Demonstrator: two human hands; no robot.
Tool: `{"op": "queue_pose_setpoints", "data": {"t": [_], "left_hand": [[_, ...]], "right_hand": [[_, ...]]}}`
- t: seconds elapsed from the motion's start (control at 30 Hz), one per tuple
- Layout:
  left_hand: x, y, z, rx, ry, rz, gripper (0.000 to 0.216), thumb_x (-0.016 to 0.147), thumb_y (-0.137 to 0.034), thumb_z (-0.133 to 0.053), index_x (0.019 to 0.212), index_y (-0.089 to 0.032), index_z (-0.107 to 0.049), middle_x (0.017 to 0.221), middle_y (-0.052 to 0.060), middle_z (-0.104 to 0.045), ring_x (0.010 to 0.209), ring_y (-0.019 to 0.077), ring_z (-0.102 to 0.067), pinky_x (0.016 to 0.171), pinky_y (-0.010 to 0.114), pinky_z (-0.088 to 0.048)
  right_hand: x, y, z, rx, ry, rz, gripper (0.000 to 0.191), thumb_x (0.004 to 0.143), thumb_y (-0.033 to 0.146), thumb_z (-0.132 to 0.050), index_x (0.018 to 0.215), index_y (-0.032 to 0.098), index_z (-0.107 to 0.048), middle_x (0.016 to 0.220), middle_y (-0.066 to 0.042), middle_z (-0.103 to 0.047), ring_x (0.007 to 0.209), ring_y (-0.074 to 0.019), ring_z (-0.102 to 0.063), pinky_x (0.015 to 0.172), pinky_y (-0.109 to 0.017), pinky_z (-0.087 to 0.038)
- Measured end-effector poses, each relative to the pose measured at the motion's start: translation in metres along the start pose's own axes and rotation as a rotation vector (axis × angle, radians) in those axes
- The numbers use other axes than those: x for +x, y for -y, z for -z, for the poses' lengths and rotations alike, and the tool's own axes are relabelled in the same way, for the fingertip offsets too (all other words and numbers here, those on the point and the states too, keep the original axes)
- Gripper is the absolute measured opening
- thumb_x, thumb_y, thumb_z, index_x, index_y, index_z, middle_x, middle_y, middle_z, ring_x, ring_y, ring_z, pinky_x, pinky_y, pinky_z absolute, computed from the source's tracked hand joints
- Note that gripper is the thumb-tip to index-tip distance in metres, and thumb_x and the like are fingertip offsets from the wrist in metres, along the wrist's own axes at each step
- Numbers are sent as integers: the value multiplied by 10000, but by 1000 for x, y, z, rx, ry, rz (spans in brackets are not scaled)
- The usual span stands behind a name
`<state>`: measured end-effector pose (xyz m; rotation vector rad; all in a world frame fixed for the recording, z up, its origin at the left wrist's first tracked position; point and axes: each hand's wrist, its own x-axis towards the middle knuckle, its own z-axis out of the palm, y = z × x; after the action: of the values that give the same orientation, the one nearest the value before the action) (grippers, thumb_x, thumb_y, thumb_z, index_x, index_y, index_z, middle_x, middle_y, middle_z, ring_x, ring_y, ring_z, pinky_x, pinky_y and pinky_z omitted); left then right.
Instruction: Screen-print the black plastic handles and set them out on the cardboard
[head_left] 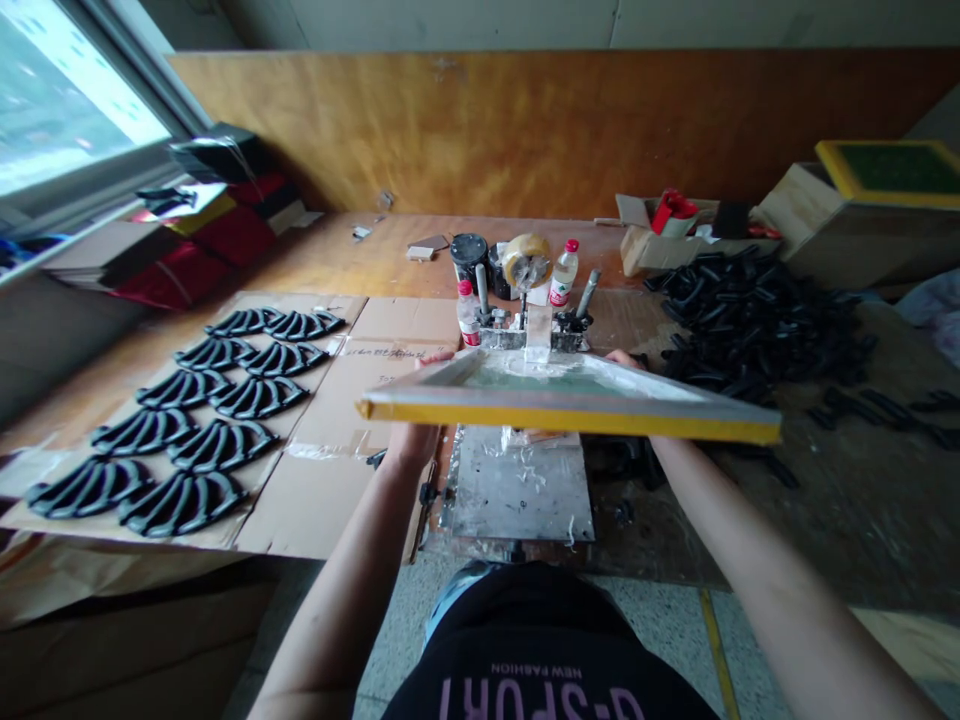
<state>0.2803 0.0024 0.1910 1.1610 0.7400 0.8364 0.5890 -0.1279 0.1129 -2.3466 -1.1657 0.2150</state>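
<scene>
A screen-printing frame [570, 418] with yellow tape along its near edge is tilted up over a metal plate [521, 490]. Behind, it joins a clamp [532, 335] with two upright rods. My left hand [415, 440] grips the frame's left side, its fingertips just showing above the rim. On the opposite side my right hand [624, 360] is closed on the frame; most of it is hidden behind the frame. White residue covers part of the mesh. Bits of white scrap lie on the plate.
Black curved strips [195, 430] lie in fanned groups on cardboard [322, 480] at left. A heap of black pieces [757, 310] is at right. Behind the clamp stand a tape roll [527, 262], a red-capped bottle [564, 272] and a dark tub [469, 255]. Boxes [817, 225] sit back right.
</scene>
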Motion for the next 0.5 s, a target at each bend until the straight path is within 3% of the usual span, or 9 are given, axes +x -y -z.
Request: {"op": "queue_pose_setpoints", "data": {"t": [0.1, 0.17, 0.27, 0.37, 0.43, 0.5], "left_hand": [[10, 2, -16, -82, -71, -35, 574, 838, -646, -481, 1180, -196, -582, 940, 59, -686, 867, 181, -658, 655, 262, -529], [1, 17, -22, -108, -134, 17, 564, 848, -638, -482, 1213, -213, -548, 965, 59, -692, 835, 161, -661, 626, 239, -520], [-32, 56, -29, -88, -24, 349, 588, 824, -613, -564, 1224, -183, -540, 1036, 115, -707, 814, 182, -680, 592, 253, -524], [-67, 94, -32, -87, 96, 644, 595, 815, -614, -581, 1204, -164, -558, 1123, 161, -694, 887, 236, -695, 621, 313, -558], [-79, 109, -23, -92, 53, 678, 518, 815, -595, -587, 1098, -161, -596, 1028, 137, -717, 837, 227, -700, 621, 317, -561], [-79, 116, 4, -31, -37, 647, 456, 808, -579, -587, 970, -153, -607, 854, 101, -723, 720, 202, -692, 582, 296, -544]], "right_hand": [[-33, 6, -34, 6, 158, 225, 382, 850, 308, -647, 1217, 210, -614, 1053, -66, -693, 974, -212, -608, 879, -329, -447], [-50, 19, -52, -68, 199, 349, 410, 811, 286, -709, 1210, 249, -623, 1082, -58, -668, 1035, -219, -577, 924, -351, -428], [-75, 45, -64, -170, 139, 369, 217, 870, 293, -649, 1078, 240, -682, 993, -73, -636, 990, -231, -559, 892, -366, -435], [-107, 77, -69, -129, 43, 422, 195, 927, 316, -564, 1039, 210, -683, 924, -77, -618, 941, -223, -548, 848, -344, -445], [-123, 92, -72, -70, 96, 631, 202, 942, 316, -540, 1047, 213, -679, 899, -62, -624, 946, -214, -546, 861, -335, -441], [-123, 88, -68, -15, 194, 795, 194, 951, 275, -525, 1061, 235, -680, 906, -37, -648, 936, -191, -557, 870, -316, -443]]}}
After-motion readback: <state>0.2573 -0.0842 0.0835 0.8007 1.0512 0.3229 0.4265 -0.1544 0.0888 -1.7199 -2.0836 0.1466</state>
